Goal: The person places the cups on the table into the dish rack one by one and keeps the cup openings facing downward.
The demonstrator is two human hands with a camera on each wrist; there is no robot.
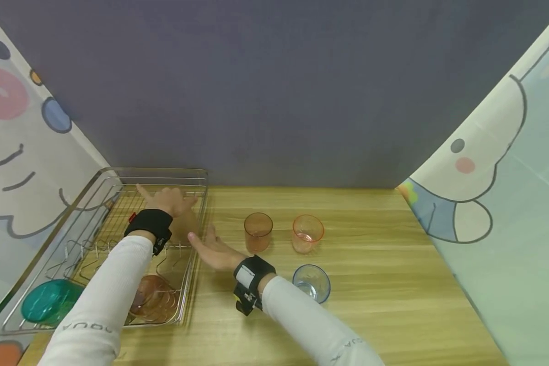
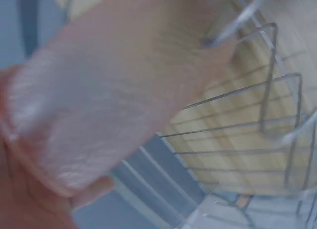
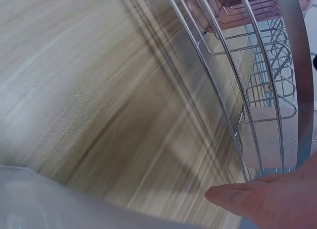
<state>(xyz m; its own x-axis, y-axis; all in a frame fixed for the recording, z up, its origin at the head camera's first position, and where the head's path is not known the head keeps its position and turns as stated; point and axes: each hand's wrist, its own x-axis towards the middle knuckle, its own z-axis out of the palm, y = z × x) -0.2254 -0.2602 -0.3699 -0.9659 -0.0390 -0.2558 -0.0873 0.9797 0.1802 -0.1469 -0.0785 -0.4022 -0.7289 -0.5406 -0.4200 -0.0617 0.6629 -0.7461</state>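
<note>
My left hand (image 1: 168, 201) is over the back right part of a wire dish rack (image 1: 205, 203). It grips a pinkish-brown see-through glass (image 2: 99, 100), which fills much of the left wrist view and lies tilted over the rack's wires. Through the rack's side, the same glass (image 3: 262, 132) shows in the right wrist view. My right hand (image 1: 217, 251) is just outside the rack's right side, fingers extended and holding nothing. Right of that hand stand a brown glass (image 1: 258, 235), a pale pink glass with an orange rim (image 1: 305, 236) and a clear glass with a blue rim (image 1: 312, 284).
At the rack's front left lies a teal bowl (image 1: 50, 300); amber dishes (image 1: 154, 300) sit at its front right, partly behind wires. Bent wire dividers (image 1: 84, 249) cross the rack's middle. A grey wall (image 1: 302, 101) closes off the back of the wooden table (image 1: 370, 254).
</note>
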